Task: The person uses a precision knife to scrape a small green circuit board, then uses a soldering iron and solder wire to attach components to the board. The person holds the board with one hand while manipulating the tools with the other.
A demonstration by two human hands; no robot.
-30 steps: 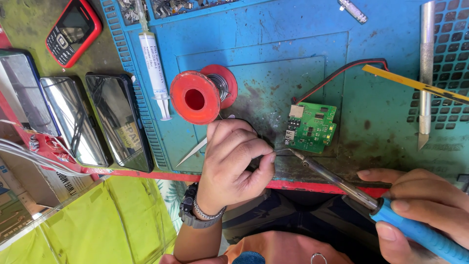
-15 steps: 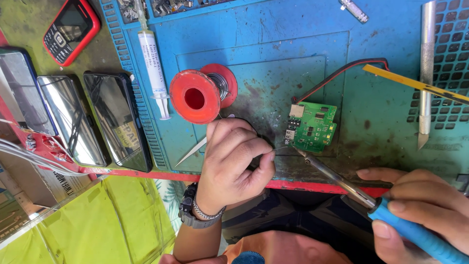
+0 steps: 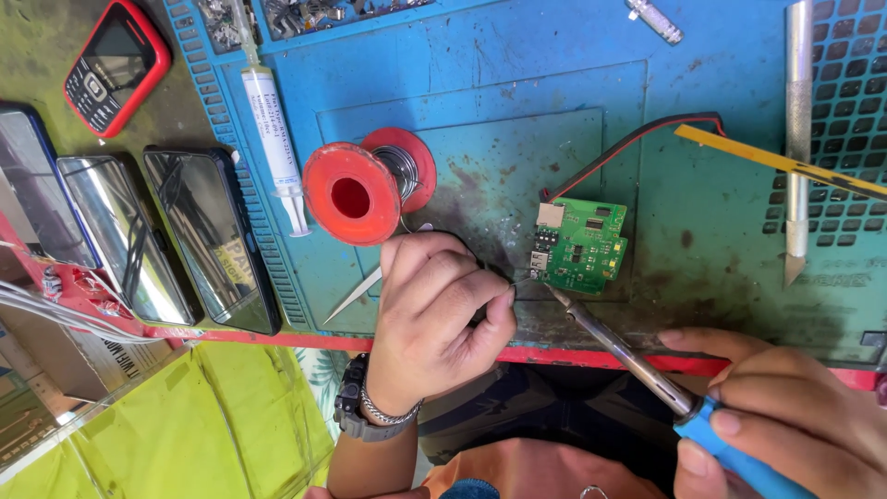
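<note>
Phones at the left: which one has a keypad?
The small red phone, farthest from the left hand; the three dark, glossy slab phones show only screens.

Phone-repair workshop: soldering mat, phones

Left hand: the left hand is knuckles-up, its fingers curled in a loose fist with the tips pinched together, pointing right.
Left wrist: bent slightly, forearm running down out of view.
Right hand: the right hand sits low at the right edge, fingers wrapped in a closed, pen-like grip.
</note>
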